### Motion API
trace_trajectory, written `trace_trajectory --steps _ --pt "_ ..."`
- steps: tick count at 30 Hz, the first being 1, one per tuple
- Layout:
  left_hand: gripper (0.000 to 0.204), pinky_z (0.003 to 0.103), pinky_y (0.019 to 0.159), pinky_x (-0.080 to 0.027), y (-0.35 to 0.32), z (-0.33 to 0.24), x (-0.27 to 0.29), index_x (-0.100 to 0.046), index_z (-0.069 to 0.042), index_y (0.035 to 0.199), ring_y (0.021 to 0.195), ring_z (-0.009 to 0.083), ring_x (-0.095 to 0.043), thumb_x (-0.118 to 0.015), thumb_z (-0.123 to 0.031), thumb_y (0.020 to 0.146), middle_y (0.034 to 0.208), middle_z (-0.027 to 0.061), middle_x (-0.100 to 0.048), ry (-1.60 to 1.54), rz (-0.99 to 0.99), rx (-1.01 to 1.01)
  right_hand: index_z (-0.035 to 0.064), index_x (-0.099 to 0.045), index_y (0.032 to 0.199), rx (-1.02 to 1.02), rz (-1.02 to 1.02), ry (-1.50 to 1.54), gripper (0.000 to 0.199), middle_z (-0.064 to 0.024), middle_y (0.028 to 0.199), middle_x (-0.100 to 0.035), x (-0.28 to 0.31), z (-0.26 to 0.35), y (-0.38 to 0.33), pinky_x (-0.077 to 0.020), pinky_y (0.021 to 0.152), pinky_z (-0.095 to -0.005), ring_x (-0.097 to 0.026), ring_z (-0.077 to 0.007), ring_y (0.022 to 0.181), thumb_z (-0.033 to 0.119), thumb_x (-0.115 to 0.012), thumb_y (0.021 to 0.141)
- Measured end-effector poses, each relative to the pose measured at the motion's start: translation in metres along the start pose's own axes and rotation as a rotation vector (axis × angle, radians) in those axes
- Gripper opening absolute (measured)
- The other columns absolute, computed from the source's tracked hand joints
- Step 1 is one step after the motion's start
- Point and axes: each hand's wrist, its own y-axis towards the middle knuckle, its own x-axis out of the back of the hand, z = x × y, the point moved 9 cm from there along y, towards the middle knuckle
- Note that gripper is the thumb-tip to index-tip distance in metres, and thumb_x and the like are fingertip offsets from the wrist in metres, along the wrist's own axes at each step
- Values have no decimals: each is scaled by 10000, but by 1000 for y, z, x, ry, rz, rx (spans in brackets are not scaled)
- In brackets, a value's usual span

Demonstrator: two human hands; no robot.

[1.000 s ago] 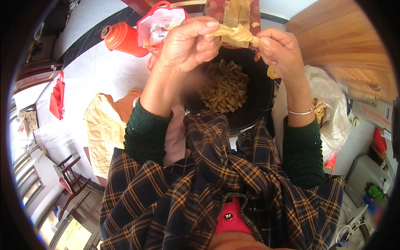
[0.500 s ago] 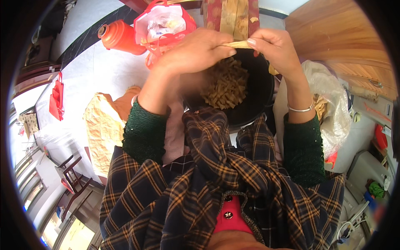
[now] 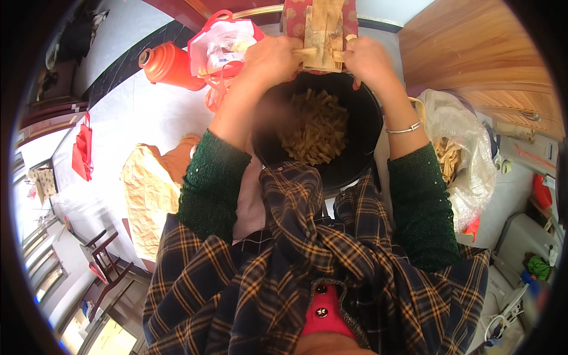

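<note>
At the top centre of the frame I see my left hand [image 3: 273,59] and right hand [image 3: 368,59] both closed around a pale strip [image 3: 319,54] above the black bowl [image 3: 361,148] of tan pieces [image 3: 313,127].

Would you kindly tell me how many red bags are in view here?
2: one red plastic bag on the white surface beside the orange flask, near the left hand; one small red bag at the far left. Others may be hidden.

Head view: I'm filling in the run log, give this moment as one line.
left hand: grips tan strip | right hand: grips same strip | below: black bowl of cut pieces | right: clear bag
</note>
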Motion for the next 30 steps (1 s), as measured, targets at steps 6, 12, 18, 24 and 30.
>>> trace_trajectory --steps 6,12,18,24,30 --pt "410 332 727 -494 -38 -41 4 -682 -69 1032 764 198 -644 -565 -442 907 824 95 -688 -484 36 -109 -22 -646 723 22 135 1110 223 -17 596 -560 -1 39 -42 -370 404 -216 -484 -81 475 139 -624 875" --pt "452 306 694 -495 -41 -37 10 -583 -20 980 748 180 -607 -273 -344 1037 789 110 -632 -1611 -281 64 -2 -602 941 35 532 1515 253 17 629 -494 -17 83 -67 -304 420 -173 -338 -25 475 238 -522 959" --pt "377 242 561 -405 -43 -15 101 -519 -61 869 501 107 -361 -309 -330 1029 622 -18 -403 -2129 -220 -468 -8 -588 917 265 534 1162 258 61 611 -391 -2 96 -78 -261 427 -164 -308 -10 489 224 -495 981" --pt "299 299 670 -408 -75 -25 103 -572 -20 957 738 195 -521 -404 -262 1007 821 88 -543 -1129 -860 -305 -39 -607 1028 287 550 1759 215 28 642 -441 13 107 -88 -306 452 -166 -346 -4 503 136 -507 952" --pt "451 357 1045 -344 -61 -64 54 -625 15 1164 1221 259 -492 -358 -318 1015 1233 168 -581 -1017 -478 -357 -2 -582 987 585 -327 522 185 -172 704 -598 42 97 -87 -459 543 -378 -606 -335 613 102 -617 839"
